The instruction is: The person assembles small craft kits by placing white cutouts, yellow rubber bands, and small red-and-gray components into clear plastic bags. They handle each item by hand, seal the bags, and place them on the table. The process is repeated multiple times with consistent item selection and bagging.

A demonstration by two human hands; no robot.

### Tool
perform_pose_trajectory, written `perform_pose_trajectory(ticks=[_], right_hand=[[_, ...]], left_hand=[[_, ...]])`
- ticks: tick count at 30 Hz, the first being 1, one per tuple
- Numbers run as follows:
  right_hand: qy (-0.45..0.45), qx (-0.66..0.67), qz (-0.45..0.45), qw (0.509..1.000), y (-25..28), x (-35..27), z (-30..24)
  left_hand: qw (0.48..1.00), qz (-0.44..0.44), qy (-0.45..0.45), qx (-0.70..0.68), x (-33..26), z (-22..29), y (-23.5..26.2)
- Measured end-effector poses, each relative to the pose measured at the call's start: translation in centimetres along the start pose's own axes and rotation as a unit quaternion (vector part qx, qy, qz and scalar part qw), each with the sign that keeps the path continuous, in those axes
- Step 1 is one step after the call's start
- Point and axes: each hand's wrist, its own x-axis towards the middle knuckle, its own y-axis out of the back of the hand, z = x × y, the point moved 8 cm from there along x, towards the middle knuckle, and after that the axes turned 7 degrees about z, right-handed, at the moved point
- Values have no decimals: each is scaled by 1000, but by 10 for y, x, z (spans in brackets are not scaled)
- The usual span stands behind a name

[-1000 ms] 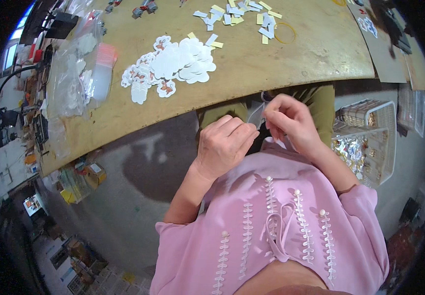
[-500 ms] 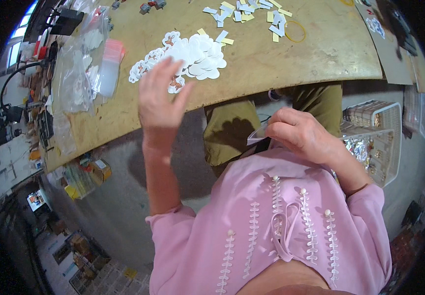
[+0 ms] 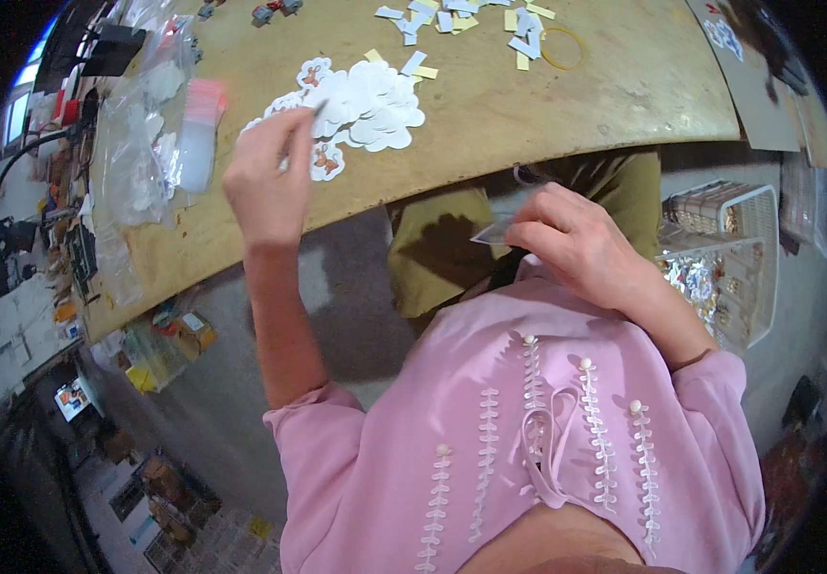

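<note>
The right hand [image 3: 576,234] is closed, its thumb and fingers pinching a small clear bag [image 3: 491,233] in front of the torso, below the near edge of the desk [image 3: 624,86]. The bag projects from the fingertips toward the person's left, over the olive trousers [image 3: 437,258]. Its visible part runs roughly crosswise to the body and tapers to a corner; the remainder is hidden by the fingers. The material is thin, glossy, transparent film.

The left hand [image 3: 268,177] is at the left part of a pile of cutouts [image 3: 370,105] on the desk, with the thumb and index finger bent toward each other. A narrow grey edge shows at the fingertips; whether the hand grips a cutout cannot be told because of blur.

The pile lies ahead of both hands, well apart from the right hand. Its longer direction runs crosswise, from left to right, with the left end partly covered by the left hand. The cutouts are flat, thin and scalloped; most show a plain white face. A printed cutout [image 3: 325,162] with a brown figure lies at the near edge of the pile, just beside the left hand. Pale blue and yellow strips [image 3: 525,45], flat and rectangular, lie farther back at mixed angles, near a thin yellow ring [image 3: 581,46].
</note>
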Motion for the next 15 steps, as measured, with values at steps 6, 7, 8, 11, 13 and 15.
perform_pose_trajectory(ticks=[6,7,8,11,13,15], right_hand=[[30,-20,61,997,7,9,-6],[32,-14,65,997,11,13,-10],[25,-2,70,997,11,14,-10],[3,34,81,996,11,16,-12],[-16,53,87,995,13,15,-11],[-38,64,65,995,11,12,-9]], left_hand=[[896,104,188,-389,-49,50,18],[832,89,246,-488,-59,64,11],[815,68,248,-519,-65,77,0],[798,28,265,-540,-82,101,-24],[846,-3,251,-470,-83,102,-18],[887,-27,234,-396,-80,103,-11]])
